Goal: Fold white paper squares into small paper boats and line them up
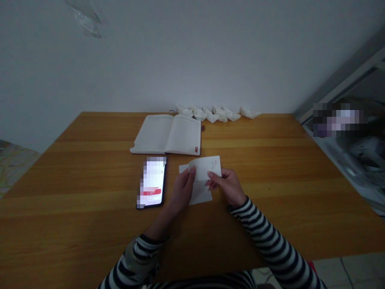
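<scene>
On the counter (90, 172), our phone (152, 182) lies at the left with its lit screen facing up, partly blurred, just beside our hands, perhaps so that we can glance at it without letting go of anything. Just behind it, a notebook (183, 134) lies open and flat, set apart from the hands so that it stays out of their way. Our left hand (182, 192) is closed on a paper sheet (204, 168) at its left side, and our right hand (225, 186) grasps the sheet's right side. The sheet is held between them just above the counter, its upper part bent over and its lower part reaching down, a hold that seems meant to keep the fold lifted and steady. Beyond, a row of folded paper pieces (210, 114) stands along the counter's far edge, well clear of our hands.
</scene>
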